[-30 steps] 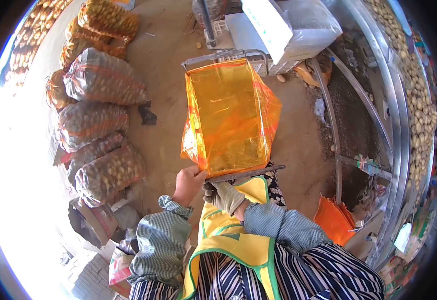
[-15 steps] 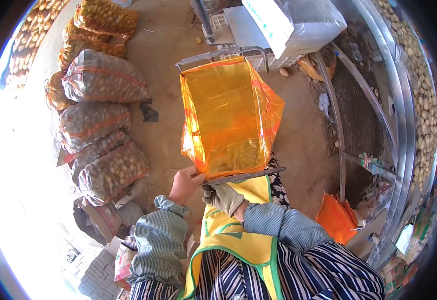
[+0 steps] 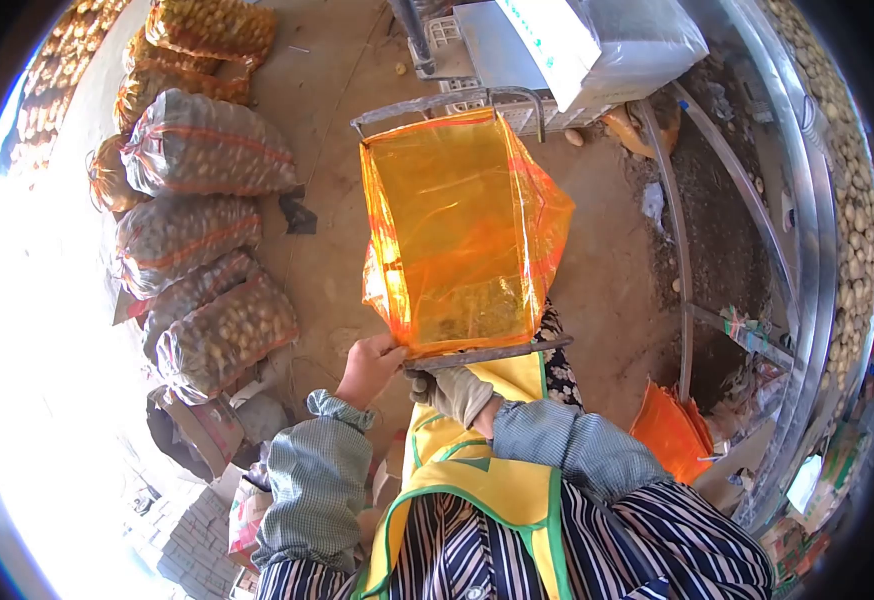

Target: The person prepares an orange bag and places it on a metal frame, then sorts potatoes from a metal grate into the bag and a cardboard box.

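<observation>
One bag [image 3: 447, 220] spread at near bar [image 3: 497, 352]; left hand [image 3: 365, 372] pinching corner, right hand [image 3: 457, 393] curled, hold unclear. I need even rim tension next.

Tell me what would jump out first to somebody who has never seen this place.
The glossy orange bag would likely catch the eye first, spread open in the centre between two metal bars, with the left hand at its lower left corner. Next might come the stuffed mesh sacks lying along the picture's left side, then the flat orange pile at lower right.
</observation>
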A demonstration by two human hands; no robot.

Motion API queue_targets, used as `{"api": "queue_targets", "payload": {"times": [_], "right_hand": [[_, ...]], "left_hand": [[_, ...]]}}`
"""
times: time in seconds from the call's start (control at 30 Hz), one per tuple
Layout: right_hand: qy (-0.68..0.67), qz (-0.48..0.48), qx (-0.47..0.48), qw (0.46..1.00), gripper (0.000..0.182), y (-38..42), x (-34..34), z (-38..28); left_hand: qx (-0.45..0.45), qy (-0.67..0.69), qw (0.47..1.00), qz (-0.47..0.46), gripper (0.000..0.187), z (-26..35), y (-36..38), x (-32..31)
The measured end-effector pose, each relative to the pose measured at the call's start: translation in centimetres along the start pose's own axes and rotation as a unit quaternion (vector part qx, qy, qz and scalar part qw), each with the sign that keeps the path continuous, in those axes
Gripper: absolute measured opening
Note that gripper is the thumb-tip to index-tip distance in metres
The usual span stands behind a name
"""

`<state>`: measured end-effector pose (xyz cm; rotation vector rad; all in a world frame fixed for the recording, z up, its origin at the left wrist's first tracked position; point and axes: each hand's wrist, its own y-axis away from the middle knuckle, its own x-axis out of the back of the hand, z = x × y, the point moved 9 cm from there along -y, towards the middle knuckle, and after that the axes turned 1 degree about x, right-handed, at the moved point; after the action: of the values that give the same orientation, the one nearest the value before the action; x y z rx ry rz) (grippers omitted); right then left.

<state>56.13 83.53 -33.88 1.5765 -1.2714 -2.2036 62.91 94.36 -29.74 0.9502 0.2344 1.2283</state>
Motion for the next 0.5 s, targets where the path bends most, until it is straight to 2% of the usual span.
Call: {"api": "queue_targets", "payload": {"times": [0.2, 0.27, 0.4, 0.47, 0.5], "right_hand": [[-0.001, 0.004, 0.015, 1.0, 0.009, -0.2, 0.3, -0.3], [0.021, -0.009, 0.015, 1.0, 0.01, 0.1, 0.1, -0.7], [0.081, -0.014, 0.031, 0.996, 0.012, 1.3, -0.2, -1.9], [0.086, -0.026, 0.029, 0.996, 0.016, 0.8, 0.7, -2.1], [0.086, -0.034, 0.027, 0.995, 0.02, 0.7, 1.3, -1.9]], "left_hand": [[-0.023, -0.052, 0.998, 0.033, 0.018, -0.1, -0.7, -0.5], [-0.063, -0.071, 0.992, 0.082, 0.019, 0.1, -0.8, -0.3], [-0.052, -0.055, 0.994, 0.076, 0.02, -0.5, -1.3, -0.9], [0.008, -0.003, 1.0, 0.02, 0.018, -0.9, -1.3, -1.4], [0.007, -0.003, 1.0, 0.016, 0.018, -0.5, -1.4, -1.4]]}}
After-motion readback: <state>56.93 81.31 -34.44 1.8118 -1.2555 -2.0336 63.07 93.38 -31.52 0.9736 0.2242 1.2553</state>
